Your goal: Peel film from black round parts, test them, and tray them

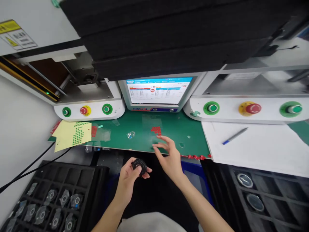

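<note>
My left hand [130,175] is closed around a small black round part [139,167], with the thumb pressed on its face. The part is held just in front of the green mat [135,145]. My right hand [169,156] reaches over the front edge of the mat, thumb and fingers apart, with nothing visible between them. Its fingertips are nearest to a cluster of small red stickers [156,130]. Left of them, a crumpled piece of clear film [131,135] lies on the mat.
A monitor [156,91] stands between two machines with green and red buttons. Left are a yellow sticker sheet [72,133] and a black tray [72,174] of wrapped round parts. Right are a pen [234,136] on white paper [253,151] and another tray [270,185] with two round pieces.
</note>
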Demonstrator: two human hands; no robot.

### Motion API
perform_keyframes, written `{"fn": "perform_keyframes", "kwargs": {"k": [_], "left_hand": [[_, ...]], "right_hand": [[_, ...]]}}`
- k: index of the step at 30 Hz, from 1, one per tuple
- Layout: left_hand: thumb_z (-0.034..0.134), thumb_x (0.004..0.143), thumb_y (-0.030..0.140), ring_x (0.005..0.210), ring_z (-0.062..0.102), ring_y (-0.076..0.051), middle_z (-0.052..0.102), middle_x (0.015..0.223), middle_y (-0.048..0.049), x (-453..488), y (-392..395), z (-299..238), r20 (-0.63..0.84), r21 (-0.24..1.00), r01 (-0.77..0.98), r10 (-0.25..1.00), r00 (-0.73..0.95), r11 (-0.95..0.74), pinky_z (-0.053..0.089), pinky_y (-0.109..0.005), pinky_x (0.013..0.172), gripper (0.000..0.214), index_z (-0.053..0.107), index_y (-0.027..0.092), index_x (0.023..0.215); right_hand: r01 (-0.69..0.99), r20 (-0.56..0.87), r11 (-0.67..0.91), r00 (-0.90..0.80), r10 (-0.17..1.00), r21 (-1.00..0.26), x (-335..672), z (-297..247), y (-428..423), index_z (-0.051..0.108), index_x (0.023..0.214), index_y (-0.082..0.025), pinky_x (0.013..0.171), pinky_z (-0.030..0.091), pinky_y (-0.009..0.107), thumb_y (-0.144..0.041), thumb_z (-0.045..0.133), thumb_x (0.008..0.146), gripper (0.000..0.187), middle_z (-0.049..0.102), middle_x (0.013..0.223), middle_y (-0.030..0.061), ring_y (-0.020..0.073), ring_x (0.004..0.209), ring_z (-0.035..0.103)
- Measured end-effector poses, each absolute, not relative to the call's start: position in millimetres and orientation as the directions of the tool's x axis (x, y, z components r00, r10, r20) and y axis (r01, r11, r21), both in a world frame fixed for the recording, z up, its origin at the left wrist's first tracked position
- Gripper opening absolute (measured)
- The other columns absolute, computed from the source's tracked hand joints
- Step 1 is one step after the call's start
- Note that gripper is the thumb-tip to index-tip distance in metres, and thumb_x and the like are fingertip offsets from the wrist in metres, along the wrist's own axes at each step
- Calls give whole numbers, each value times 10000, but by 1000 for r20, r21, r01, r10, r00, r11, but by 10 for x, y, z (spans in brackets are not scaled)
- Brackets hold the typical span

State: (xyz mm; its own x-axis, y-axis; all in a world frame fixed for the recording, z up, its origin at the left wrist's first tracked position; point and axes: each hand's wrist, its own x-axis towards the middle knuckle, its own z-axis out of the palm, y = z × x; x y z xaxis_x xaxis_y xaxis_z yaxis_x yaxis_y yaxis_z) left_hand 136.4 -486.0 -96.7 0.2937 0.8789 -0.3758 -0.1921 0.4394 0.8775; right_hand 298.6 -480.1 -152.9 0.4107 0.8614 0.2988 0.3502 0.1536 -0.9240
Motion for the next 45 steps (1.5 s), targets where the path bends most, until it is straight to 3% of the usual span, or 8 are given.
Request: {"fn": "perform_keyframes", "kwargs": {"k": [7, 15, 21, 24, 28, 34, 39, 45], "left_hand": [[725, 791, 464, 538, 509, -118, 759, 763, -122, 1104, -4840, -961, -398, 905, -87, 901, 172, 416, 379, -218, 498, 348, 624, 137, 854], [740, 770, 474, 497, 466, -84, 750, 821, -116, 975, -4769, -1044, -410, 895, -130, 902, 135, 427, 369, -212, 480, 391, 665, 118, 914], [757, 766, 464, 616, 623, -142, 741, 818, -87, 979, -4701, -1016, -364, 904, -199, 925, 113, 380, 482, -244, 578, 363, 594, 149, 841], [731, 796, 449, 520, 517, -88, 737, 812, -82, 979, -4682, -1022, -355, 912, -182, 929, 103, 368, 407, -209, 511, 339, 621, 134, 855], [734, 793, 442, 473, 397, -61, 683, 721, -35, 1023, -4681, -1059, -353, 916, -177, 933, 67, 360, 285, -188, 435, 351, 675, 122, 924], [749, 798, 470, 638, 626, -137, 729, 829, -63, 1168, -4735, -1017, -350, 883, -278, 925, 148, 379, 504, -248, 623, 360, 600, 156, 893], [750, 789, 493, 672, 663, -163, 762, 926, -104, 1285, -4800, -956, -365, 873, -266, 909, 200, 409, 528, -274, 661, 382, 634, 151, 913], [549, 903, 610, 895, 699, -255, 751, 1051, -133, 1357, -4896, -983, -315, 885, -276, 919, 239, 375, 546, -319, 738, 496, 683, 146, 1018]], "right_hand": [[421, 255, 151, 203, 945, -894, 2605, -1645, -3961, 501, 1214, -200, 786, 574, 429, -179, 562, 798, 421, 606, 1156, 127, 235, 867, 677], [418, 169, 62, 225, 960, -906, 2402, -1720, -3649, 526, 1172, -148, 745, 541, 368, -95, 553, 772, 404, 624, 1097, 93, 138, 687, 612], [263, 152, 76, 282, 947, -962, 2496, -1419, -3891, 456, 1237, -190, 665, 540, 326, -197, 571, 752, 498, 621, 1146, 111, 129, 646, 646], [174, 149, 102, 287, 946, -980, 2571, -1189, -4211, 446, 1237, -231, 640, 550, 303, -278, 620, 785, 487, 607, 1167, 95, 115, 653, 650], [-5, 114, 122, 327, 938, -993, 2611, -994, -4611, 506, 1182, -257, 635, 571, 279, -250, 703, 780, 448, 610, 1129, 62, 83, 612, 626], [-152, 23, 91, 397, 917, -984, 2574, -938, -4939, 556, 1142, -269, 605, 583, 233, -171, 728, 767, 425, 614, 1096, 40, 58, 585, 614], [-90, 50, 108, 493, 869, -990, 2477, -975, -5077, 546, 1133, -265, 668, 596, 271, -166, 723, 771, 415, 631, 1092, 43, 79, 611, 641], [93, 178, 152, 566, 805, -984, 2407, -1036, -5153, 527, 1181, -262, 691, 592, 300, -157, 694, 811, 419, 640, 1069, 55, 109, 664, 648]]}}
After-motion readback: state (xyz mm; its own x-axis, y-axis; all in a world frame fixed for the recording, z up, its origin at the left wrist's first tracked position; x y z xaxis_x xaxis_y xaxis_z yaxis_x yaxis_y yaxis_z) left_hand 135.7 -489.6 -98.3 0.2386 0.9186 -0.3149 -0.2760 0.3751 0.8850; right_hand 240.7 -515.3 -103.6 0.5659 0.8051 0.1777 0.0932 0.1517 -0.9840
